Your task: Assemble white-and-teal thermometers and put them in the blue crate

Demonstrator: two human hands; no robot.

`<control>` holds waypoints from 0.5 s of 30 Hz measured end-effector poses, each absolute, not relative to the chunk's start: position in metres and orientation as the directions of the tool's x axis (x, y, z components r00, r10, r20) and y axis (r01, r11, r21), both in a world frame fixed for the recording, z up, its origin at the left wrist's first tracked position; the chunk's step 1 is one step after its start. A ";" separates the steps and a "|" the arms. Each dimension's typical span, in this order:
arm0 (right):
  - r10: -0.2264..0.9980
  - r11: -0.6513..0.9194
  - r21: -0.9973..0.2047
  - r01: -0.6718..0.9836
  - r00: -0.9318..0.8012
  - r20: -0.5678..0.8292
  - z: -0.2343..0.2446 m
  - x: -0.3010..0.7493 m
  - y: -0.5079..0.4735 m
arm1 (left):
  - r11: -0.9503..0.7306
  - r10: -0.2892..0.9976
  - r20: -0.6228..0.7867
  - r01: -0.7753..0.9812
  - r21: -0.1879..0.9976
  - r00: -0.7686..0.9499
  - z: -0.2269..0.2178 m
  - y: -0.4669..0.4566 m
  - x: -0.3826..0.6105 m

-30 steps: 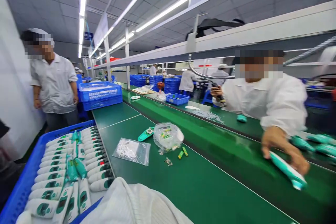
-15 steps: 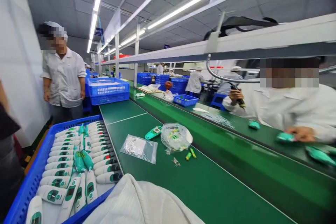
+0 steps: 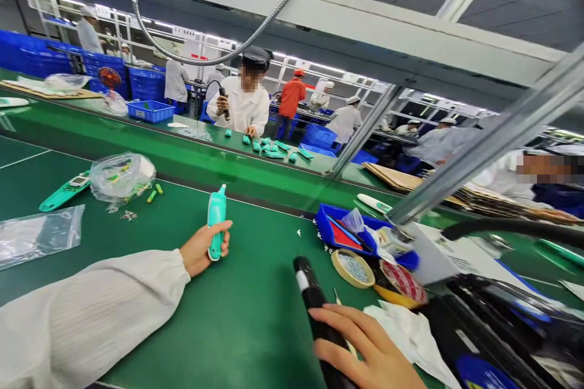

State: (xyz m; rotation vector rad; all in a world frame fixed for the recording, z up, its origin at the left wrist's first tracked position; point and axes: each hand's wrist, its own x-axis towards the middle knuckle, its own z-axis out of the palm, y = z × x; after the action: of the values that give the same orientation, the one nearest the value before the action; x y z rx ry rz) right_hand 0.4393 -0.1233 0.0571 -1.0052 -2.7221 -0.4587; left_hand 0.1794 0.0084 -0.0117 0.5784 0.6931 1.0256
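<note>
Grip findings

We find the left hand closed around an upright teal thermometer housing, held over the green conveyor belt. The right hand wraps a black electric screwdriver, fingers pressed across its handle, near a roll of tape

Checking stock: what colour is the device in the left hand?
The device is teal, shown in the head view.

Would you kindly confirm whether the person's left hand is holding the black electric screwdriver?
No, the left hand is closed around an upright teal handheld thermometer, while the black electric screwdriver is by the right hand.
</note>
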 end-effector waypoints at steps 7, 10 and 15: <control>0.580 0.694 0.325 0.643 -0.766 0.277 0.008 0.438 -0.078 | 0.418 0.902 -0.258 -0.548 0.724 0.348 -0.015 0.015 0.170; 0.605 0.624 0.421 0.658 -0.748 0.273 0.015 0.437 -0.066 | 0.411 0.900 -0.257 -0.487 0.770 0.352 -0.016 0.016 0.172; 0.524 0.670 0.368 0.645 -0.762 0.380 0.056 0.402 -0.051 | 0.366 0.922 -0.258 -0.435 0.823 0.288 -0.019 0.022 0.178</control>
State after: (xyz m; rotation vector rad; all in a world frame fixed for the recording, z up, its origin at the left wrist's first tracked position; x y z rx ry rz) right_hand 0.4022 -0.0507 0.0557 -0.9421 -2.6429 -0.7202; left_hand 0.1785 0.0218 -0.0188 0.7079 0.8312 1.0147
